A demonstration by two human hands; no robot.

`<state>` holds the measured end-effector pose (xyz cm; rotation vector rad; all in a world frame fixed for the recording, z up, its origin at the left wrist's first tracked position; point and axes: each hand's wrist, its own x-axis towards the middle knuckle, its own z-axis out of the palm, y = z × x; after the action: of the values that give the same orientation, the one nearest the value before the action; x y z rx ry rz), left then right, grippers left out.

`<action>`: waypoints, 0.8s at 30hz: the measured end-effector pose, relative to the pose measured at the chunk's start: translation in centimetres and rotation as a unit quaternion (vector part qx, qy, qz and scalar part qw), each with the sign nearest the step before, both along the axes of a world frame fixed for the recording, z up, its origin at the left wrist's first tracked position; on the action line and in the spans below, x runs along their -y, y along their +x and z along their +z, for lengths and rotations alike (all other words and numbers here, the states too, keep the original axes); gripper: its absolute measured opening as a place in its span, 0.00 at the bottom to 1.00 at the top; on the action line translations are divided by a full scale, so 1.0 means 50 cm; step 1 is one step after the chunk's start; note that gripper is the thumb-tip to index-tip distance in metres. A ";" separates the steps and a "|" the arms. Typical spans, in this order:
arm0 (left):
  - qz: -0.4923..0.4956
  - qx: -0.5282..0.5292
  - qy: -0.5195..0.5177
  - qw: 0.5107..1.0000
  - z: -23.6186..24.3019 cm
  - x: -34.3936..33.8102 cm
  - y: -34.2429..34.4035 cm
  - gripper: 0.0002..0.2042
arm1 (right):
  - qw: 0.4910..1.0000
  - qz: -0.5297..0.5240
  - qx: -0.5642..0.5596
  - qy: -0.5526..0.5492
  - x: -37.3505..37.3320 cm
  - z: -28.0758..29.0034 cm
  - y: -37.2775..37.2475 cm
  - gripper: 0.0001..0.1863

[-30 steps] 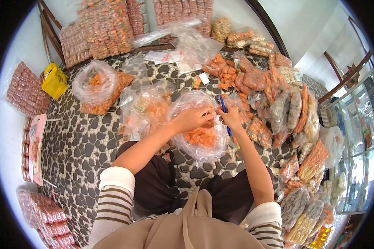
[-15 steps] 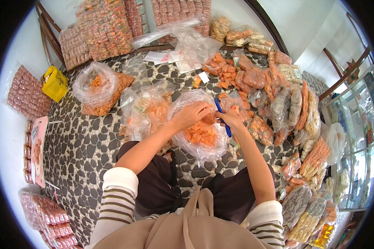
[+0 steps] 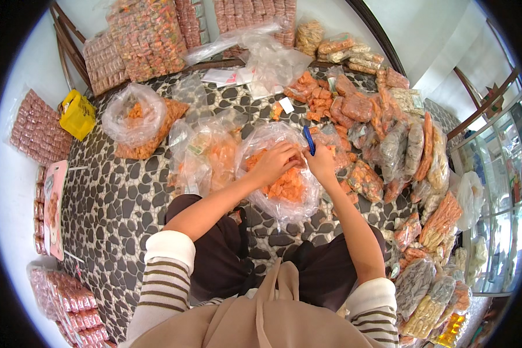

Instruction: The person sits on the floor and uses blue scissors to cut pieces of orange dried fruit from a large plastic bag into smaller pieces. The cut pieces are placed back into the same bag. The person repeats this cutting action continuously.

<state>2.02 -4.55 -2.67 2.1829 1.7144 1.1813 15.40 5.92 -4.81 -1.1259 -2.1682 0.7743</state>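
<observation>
A clear plastic bag (image 3: 255,148) stands wide with its rim spread, heaped with orange crisp-like pieces (image 3: 287,184). Over its contents is my left hand (image 3: 279,162), fingers bent and closed together at the tips; what they pinch is too small to make out. Close by, at the bag's right side, my right hand (image 3: 321,164) is closed round a slim blue tool (image 3: 310,141), whose exact kind I cannot tell. The tool's upper end sticks up past the fingers, and the rest is hidden by the hand. The fingertips of both hands nearly meet.
Clear bags with orange pieces (image 3: 206,151) lie to the left, and another opened bag (image 3: 134,124) stands farther left. Many packed snack bags (image 3: 409,145) are piled along the right, beside a glass cabinet (image 3: 496,203). Bundled packs (image 3: 148,40) lean on the back wall.
My right hand has turned, so the blue tool now points away from me and shows less of its length. My left hand has shifted slightly right toward it.
</observation>
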 end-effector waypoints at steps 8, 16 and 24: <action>-0.030 0.050 -0.008 0.998 -0.034 0.013 -0.006 0.07 | 0.993 0.032 0.081 -0.085 -0.033 -0.013 0.027 0.11; 0.154 0.449 -0.124 0.871 -0.085 -0.016 -0.005 0.11 | 0.936 0.032 -0.076 -0.343 -0.001 -0.012 0.004 0.14; 0.173 0.710 -0.275 0.625 -0.104 -0.026 -0.016 0.16 | 0.993 0.089 -0.039 -0.060 0.053 -0.016 -0.030 0.16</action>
<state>1.24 -3.23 -7.86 0.1385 1.2721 1.4345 13.92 3.28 -5.60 -0.9515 -2.2022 1.0228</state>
